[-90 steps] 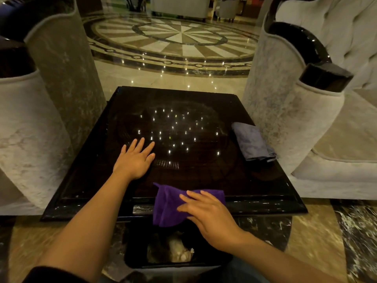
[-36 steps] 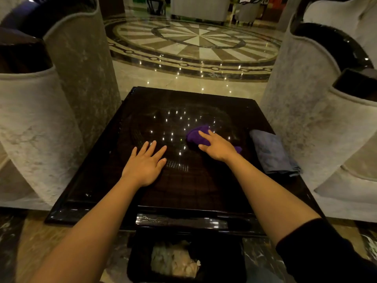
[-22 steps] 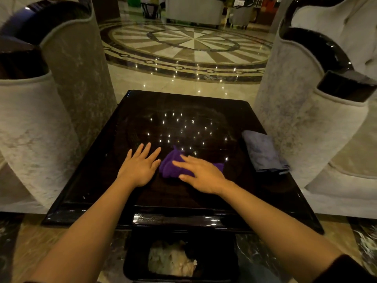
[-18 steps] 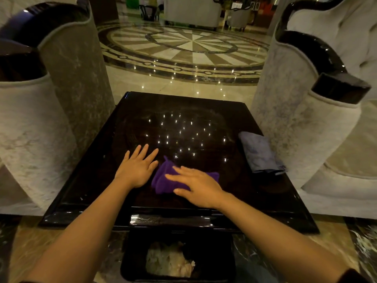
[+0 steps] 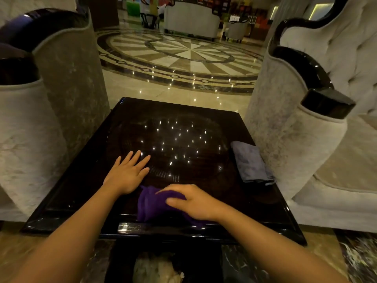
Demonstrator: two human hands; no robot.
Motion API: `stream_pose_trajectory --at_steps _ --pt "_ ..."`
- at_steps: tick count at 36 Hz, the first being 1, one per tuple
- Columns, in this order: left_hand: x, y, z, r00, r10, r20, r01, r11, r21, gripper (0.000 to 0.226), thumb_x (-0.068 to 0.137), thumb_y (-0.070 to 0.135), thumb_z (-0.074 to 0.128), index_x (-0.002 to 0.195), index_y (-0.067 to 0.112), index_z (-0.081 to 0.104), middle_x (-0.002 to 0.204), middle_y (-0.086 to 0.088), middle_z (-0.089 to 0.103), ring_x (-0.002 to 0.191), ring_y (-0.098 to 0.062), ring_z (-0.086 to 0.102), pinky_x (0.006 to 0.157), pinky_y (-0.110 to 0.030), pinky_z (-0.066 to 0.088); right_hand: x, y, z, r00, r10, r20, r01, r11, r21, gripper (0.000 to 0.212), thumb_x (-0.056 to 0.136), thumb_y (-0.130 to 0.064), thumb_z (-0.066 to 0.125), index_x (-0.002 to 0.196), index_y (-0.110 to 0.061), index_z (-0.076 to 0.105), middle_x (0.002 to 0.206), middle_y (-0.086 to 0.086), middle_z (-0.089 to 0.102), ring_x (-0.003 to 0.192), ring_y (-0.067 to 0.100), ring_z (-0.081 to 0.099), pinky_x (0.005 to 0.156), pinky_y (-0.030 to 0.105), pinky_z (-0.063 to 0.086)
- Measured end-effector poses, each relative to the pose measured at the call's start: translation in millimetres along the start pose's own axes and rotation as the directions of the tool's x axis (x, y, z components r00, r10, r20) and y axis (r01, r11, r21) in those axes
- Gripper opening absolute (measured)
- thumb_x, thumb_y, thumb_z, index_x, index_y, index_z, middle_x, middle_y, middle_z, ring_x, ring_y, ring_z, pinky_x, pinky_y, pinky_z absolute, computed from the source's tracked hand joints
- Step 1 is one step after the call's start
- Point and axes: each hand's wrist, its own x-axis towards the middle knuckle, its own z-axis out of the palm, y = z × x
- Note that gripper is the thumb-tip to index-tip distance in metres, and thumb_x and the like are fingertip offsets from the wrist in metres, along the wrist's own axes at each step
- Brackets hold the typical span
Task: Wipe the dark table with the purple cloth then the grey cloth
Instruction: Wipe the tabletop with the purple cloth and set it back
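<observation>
Cloth, purple (image 5: pixel 152 203): soft, bunched into folds, lying at the near edge of the table (image 5: pixel 85 180), just right of centre. Right hand (image 5: pixel 191 201) lies palm-down on it, fingers curled slightly over the fabric, pressing rather than clenching. Left hand (image 5: pixel 127 174) rests flat and empty on the tabletop, fingers spread, just beside the cloth's far left corner. Table: square, black, high-gloss, raised rim, surface speckled with pinpoint light reflections. Grey cloth (image 5: pixel 251 162): folded into a rough rectangle, matte, lying at the right edge, well apart from both hands. Armchairs (image 5: pixel 289 139), pale crushed velvet with glossy black trim, flank the table. Floor (image 5: pixel 183 56): polished marble with a circular radial inlay.
</observation>
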Motion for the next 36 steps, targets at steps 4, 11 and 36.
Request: stream_pose_trajectory --at_steps 4,11,36 --pt "-1.0 -0.1 -1.1 1.0 0.012 0.019 -0.013 0.999 0.033 0.055 0.097 0.045 0.019 0.144 0.031 -0.005 0.157 -0.004 -0.009 0.144 -0.021 -0.011 0.116 -0.044 -0.003 10.8 0.2 -28.5 0.991 0.025 -0.13 0.012 0.96 0.279 0.021 0.091 -0.004 0.047 0.102 -0.018 0.058 0.088 -0.007 0.062 0.074 -0.012 0.06 0.073 0.005 0.046" --pt "1.4 2.1 -0.3 1.0 -0.006 0.006 0.006 1.0 0.001 0.053 0.096 0.048 0.015 0.144 0.035 -0.003 0.157 0.0 -0.007 0.144 -0.018 -0.011 0.117 -0.042 -0.003 37.9 15.3 -96.2 0.854 0.241 -0.461 -0.007 0.892 0.452 0.022 0.094 -0.017 0.046 0.112 -0.019 0.057 0.102 -0.001 0.063 0.086 0.007 0.061 0.071 0.018 0.05" --pt "-1.2 2.9 -3.4 0.999 -0.037 -0.019 0.036 0.997 -0.066 0.052 0.095 0.049 0.022 0.143 0.039 0.007 0.157 0.003 -0.003 0.144 -0.014 -0.009 0.116 -0.037 -0.005 103.4 130.4 -233.5 0.393 0.273 -0.878 -0.31 0.938 0.153 0.044 0.096 -0.019 0.034 0.139 -0.009 0.031 0.144 0.016 0.038 0.133 0.031 0.035 0.114 0.044 0.025"
